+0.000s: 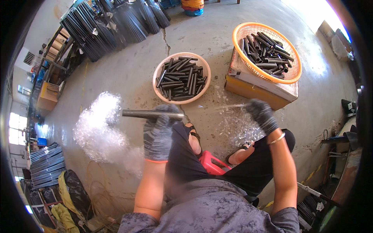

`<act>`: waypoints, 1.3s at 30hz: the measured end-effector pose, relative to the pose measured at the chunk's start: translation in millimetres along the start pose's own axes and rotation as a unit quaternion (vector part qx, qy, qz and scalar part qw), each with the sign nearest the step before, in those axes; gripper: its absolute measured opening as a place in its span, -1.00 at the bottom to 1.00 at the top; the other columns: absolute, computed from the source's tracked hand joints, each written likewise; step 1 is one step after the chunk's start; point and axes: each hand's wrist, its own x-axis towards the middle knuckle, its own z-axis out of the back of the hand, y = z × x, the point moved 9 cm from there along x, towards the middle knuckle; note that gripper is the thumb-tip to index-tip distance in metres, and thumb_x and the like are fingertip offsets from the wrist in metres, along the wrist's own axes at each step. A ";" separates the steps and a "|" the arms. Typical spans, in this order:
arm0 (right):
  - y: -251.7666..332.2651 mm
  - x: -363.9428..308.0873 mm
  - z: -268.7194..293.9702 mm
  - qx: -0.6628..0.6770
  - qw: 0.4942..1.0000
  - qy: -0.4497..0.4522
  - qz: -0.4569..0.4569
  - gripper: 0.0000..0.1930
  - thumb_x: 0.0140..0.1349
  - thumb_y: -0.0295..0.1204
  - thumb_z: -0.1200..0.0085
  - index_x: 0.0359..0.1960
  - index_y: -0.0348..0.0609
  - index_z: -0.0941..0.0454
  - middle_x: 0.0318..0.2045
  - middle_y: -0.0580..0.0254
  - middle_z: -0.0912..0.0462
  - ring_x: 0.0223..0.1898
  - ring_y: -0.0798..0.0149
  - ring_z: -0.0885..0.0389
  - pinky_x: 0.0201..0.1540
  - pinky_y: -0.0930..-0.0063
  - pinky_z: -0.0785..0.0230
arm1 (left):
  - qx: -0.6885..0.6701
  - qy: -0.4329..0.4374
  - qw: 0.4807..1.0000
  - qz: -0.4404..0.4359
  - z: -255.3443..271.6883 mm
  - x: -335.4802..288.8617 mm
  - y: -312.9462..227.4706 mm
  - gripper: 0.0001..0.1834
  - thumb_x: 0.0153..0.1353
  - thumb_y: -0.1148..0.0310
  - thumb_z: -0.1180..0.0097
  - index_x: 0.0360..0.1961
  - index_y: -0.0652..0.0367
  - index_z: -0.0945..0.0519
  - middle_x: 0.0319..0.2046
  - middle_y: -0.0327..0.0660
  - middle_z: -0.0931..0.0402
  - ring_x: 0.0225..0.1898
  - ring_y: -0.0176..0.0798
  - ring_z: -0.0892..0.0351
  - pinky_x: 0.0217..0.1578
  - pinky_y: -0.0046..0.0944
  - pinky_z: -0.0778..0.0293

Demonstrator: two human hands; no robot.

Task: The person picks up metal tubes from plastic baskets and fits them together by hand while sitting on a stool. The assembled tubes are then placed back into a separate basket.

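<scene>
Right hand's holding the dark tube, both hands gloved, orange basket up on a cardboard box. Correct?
Wrong hand: the head view shows the dark tube in the left hand, not the right hand. Both hands gloved, orange basket up on a cardboard box: correct.

Brightly daylit, burnt out at the doorway (pixel 328 13), two o'clock, and window (pixel 16 130), nine. Glaring on concrete floor (pixel 316 64) and clear plastic film (pixel 99 130). Motion-blurred at the left gloved hand (pixel 158 132). Bent and black-vignetted around the rim.

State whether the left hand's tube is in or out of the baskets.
Out: the left hand grips the dark tube, apart from both the pink basket and the orange basket.
</scene>
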 end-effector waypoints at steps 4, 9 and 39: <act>-166.7 -76.6 98.0 -0.274 0.906 0.078 -0.314 -0.61 0.06 -0.37 -0.17 -0.05 -0.22 -0.49 -0.17 -0.06 -0.60 -0.13 -0.03 -0.56 0.03 0.27 -0.36 | -0.059 -0.047 0.997 -0.007 25.2 2.2 2.9 -0.73 0.18 0.34 -0.15 -0.11 0.21 -0.53 -0.17 -0.09 -0.55 -0.11 -0.11 -0.54 -0.04 -0.12 -0.48; -68.3 -64.1 117.4 -0.227 0.960 -0.016 -0.164 -0.46 0.04 -0.41 -0.19 0.10 -0.19 -0.37 0.03 -0.10 -0.47 0.07 -0.08 -0.43 0.10 0.25 -0.31 | -0.017 0.014 0.999 0.026 -2.8 4.6 25.7 -0.71 0.17 0.33 -0.16 -0.11 0.22 -0.53 -0.16 -0.09 -0.54 -0.10 -0.12 -0.54 -0.05 -0.15 -0.49; -27.5 -44.3 100.5 -0.185 0.977 -0.021 -0.106 -0.40 -0.02 -0.38 -0.26 0.11 -0.18 -0.37 0.03 -0.04 -0.49 0.08 0.02 -0.45 0.13 0.29 -0.29 | 0.106 0.007 0.994 -0.012 -14.5 9.9 -1.1 -0.72 0.14 0.38 -0.20 -0.17 0.31 -0.53 -0.28 -0.11 -0.57 -0.26 -0.22 -0.57 -0.20 -0.31 -0.50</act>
